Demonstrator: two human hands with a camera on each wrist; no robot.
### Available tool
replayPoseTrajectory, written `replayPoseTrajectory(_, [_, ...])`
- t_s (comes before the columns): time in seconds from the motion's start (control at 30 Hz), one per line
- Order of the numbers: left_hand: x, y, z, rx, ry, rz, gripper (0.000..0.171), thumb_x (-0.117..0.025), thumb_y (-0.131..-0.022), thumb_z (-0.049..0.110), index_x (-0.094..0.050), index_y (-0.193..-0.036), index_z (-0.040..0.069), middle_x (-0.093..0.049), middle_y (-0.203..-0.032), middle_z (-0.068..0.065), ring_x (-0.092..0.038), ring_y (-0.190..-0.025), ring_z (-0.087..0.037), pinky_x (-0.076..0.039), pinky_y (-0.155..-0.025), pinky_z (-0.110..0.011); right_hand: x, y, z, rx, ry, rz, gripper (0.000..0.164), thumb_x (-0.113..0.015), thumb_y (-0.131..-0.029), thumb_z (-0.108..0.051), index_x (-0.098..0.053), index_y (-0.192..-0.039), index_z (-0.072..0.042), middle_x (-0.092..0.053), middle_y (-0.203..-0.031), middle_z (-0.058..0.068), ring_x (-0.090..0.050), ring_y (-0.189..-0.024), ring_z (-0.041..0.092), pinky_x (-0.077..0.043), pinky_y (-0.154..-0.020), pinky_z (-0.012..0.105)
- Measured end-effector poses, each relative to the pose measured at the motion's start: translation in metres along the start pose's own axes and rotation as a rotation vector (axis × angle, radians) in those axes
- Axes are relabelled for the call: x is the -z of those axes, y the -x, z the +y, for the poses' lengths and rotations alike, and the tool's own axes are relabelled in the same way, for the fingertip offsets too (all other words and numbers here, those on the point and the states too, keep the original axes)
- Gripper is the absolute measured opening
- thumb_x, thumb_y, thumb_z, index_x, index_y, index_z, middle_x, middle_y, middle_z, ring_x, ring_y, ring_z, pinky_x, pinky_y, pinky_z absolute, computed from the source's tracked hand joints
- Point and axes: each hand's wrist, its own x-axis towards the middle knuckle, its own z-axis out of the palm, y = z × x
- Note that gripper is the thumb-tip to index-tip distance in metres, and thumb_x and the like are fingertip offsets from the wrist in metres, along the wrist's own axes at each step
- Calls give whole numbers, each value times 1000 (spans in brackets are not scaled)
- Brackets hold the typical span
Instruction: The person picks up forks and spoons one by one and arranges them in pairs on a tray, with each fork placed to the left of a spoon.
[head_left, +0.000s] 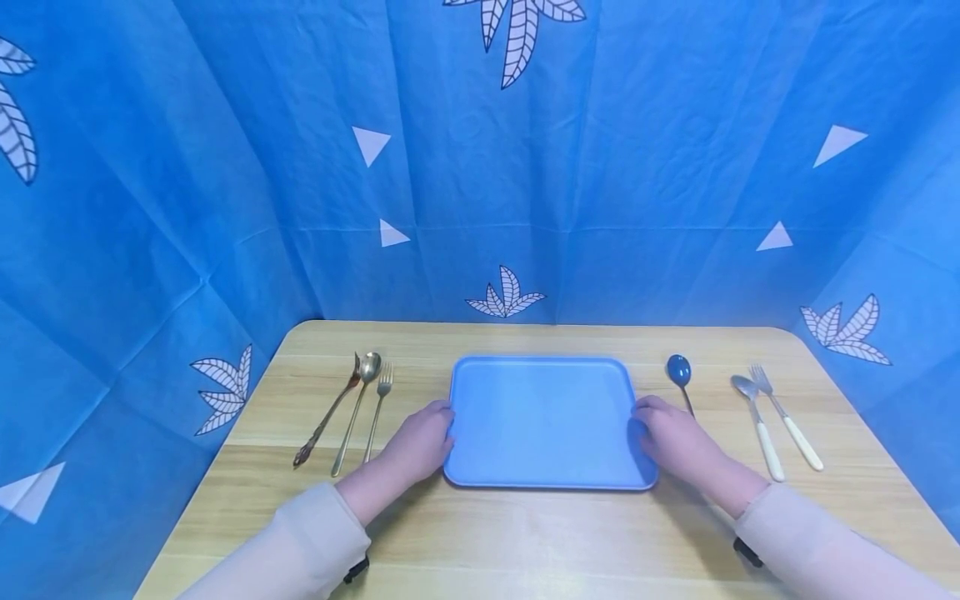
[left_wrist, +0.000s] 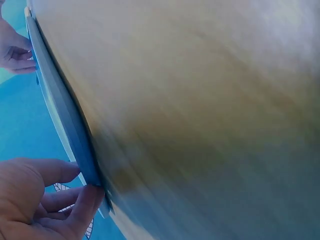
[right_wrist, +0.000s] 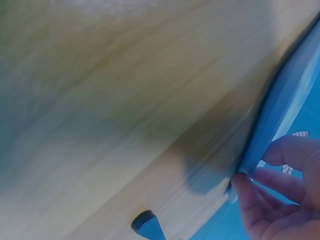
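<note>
A shallow light-blue rectangular tray (head_left: 543,421) lies flat at the middle of the wooden table. My left hand (head_left: 420,440) grips its left edge; the left wrist view has thumb and fingers (left_wrist: 92,200) on either side of the rim. On the opposite edge my right hand (head_left: 670,437) holds the tray in the same manner, fingertips (right_wrist: 243,182) at the rim in the right wrist view. Nothing lies on the tray. Some fingers are hidden behind its rim in the head view.
Left of the tray lie an ornate dark utensil (head_left: 327,417), a gold spoon (head_left: 356,417) and a gold fork (head_left: 378,404). On the right are a dark spoon (head_left: 679,372), partly under my forearm, a white-handled spoon (head_left: 761,429) and a white-handled fork (head_left: 787,421). Blue curtains (head_left: 555,167) surround the table (head_left: 525,542).
</note>
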Motion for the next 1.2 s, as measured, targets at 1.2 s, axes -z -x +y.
replayPoseTrajectory(1.2, [-3, 0, 2, 141, 81, 29, 40, -67, -90, 6, -61, -126, -10, -65, -112, -23, -63, -107, -38, -52, -95, -48, 0, -4, -2, -242, -153, -128, 51, -69, -76, 4, -57, -124, 16, -69, -90, 19, -66, -79, 30, -57, -75, 49])
